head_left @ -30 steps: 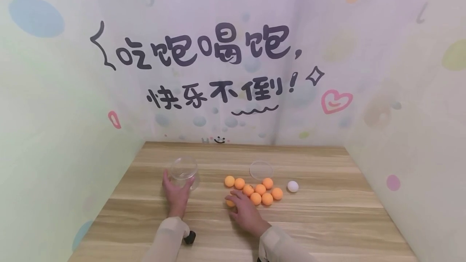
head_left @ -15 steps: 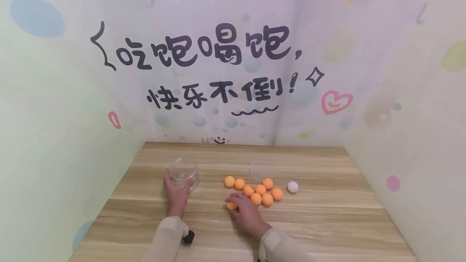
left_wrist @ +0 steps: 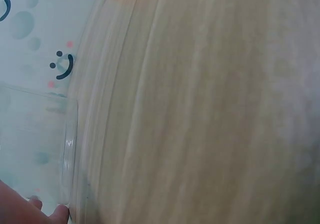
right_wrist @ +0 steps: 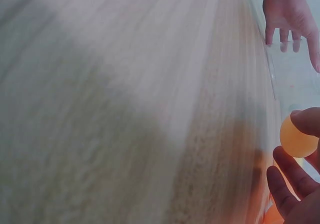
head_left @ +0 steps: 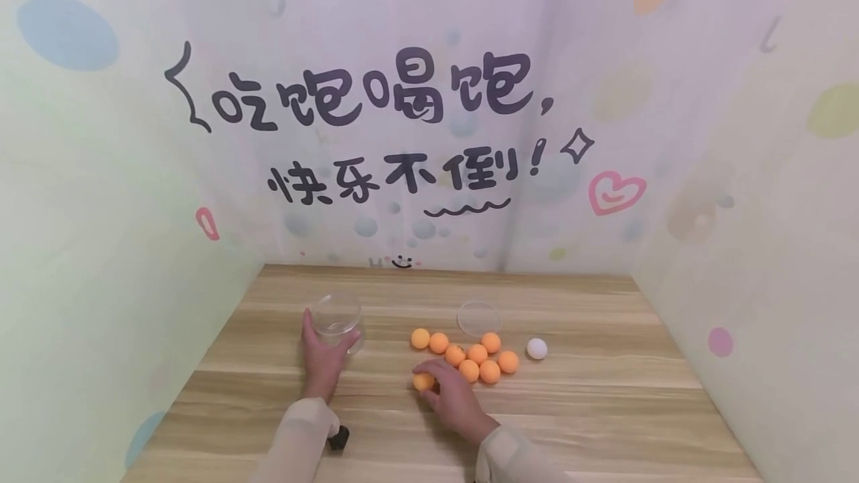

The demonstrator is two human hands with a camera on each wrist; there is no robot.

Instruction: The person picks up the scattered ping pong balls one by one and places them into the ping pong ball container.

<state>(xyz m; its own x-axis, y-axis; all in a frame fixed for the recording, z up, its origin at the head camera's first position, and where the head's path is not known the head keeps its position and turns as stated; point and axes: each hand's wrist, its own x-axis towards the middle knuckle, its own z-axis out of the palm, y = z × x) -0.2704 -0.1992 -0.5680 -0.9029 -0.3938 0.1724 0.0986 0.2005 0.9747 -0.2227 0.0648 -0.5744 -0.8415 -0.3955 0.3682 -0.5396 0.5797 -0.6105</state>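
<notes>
My left hand [head_left: 325,364] holds a clear plastic jar [head_left: 338,305] that stands upright on the left of the table, its thumb and fingers spread around the near side. In the left wrist view, fingertips touch the jar [left_wrist: 35,139] low down. To the right, my right hand [head_left: 458,399] pinches an orange ping-pong ball [head_left: 422,382] low over the table. The right wrist view shows the thumb and fingers on this ball [right_wrist: 294,140]. Just beyond the right hand lies a loose cluster of several orange ping-pong balls [head_left: 477,354].
A white ball [head_left: 537,349] lies apart, right of the cluster. Behind the balls, a clear round lid [head_left: 479,317] lies flat on the wood-grain table [head_left: 604,408]. Printed walls [head_left: 738,244] enclose the table at the back and sides.
My right hand has drawn the orange ball slightly toward me, and more of the ball shows between thumb and fingers. The left hand stays at the jar. The head view tilts slightly.
</notes>
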